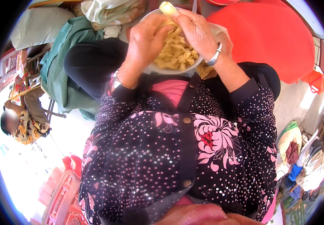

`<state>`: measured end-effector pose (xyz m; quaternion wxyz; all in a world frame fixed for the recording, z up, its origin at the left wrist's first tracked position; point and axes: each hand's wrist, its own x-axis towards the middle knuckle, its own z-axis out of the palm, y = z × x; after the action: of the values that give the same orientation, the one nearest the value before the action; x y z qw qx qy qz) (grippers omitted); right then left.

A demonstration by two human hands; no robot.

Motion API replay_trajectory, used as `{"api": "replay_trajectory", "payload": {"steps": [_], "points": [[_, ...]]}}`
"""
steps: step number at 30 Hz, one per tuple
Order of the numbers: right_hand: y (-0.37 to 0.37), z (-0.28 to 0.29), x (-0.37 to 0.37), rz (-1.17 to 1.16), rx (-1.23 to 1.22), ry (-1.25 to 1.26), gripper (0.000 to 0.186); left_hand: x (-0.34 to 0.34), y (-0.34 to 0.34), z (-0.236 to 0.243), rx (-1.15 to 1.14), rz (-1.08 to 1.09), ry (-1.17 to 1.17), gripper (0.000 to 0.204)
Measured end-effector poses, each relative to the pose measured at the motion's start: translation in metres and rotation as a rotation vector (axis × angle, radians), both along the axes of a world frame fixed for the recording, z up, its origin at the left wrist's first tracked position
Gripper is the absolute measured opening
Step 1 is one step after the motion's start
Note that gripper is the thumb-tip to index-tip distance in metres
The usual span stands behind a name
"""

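To my left hangs a teal cloth, and next comes my left hand, fingers curled over the left edge of the bowl; I can't tell whether they close on anything, as the tips are hidden. Inside the bowl, heaped toward its near edge, lie loose yellow strips (light and a little springy, I'd judge, and likely to tear if yanked). Above the bowl's far edge stands the pale folded piece, which looks dry, weighs next to nothing I'd guess, and seems more apt to crease than to slip; its lower end is the place to pinch, gently. My right hand has it there, thumb pressed along its side. Past my silver bracelet spreads a round red cover. I can read no brand, label or writing on any of these.
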<state>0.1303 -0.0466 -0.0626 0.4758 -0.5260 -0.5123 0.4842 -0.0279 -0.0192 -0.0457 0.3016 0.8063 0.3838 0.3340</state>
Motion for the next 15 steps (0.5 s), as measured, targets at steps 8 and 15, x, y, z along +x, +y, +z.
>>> {"api": "replay_trajectory", "payload": {"steps": [8,15], "points": [[0.003,-0.001,0.025,0.319,-0.070,-0.027,0.036,0.004,-0.012,0.002,0.209,-0.005,0.064,0.016],[-0.004,0.017,0.021,0.322,-0.087,0.052,0.037,0.005,-0.007,0.002,-0.547,0.066,-0.394,0.013]]}}
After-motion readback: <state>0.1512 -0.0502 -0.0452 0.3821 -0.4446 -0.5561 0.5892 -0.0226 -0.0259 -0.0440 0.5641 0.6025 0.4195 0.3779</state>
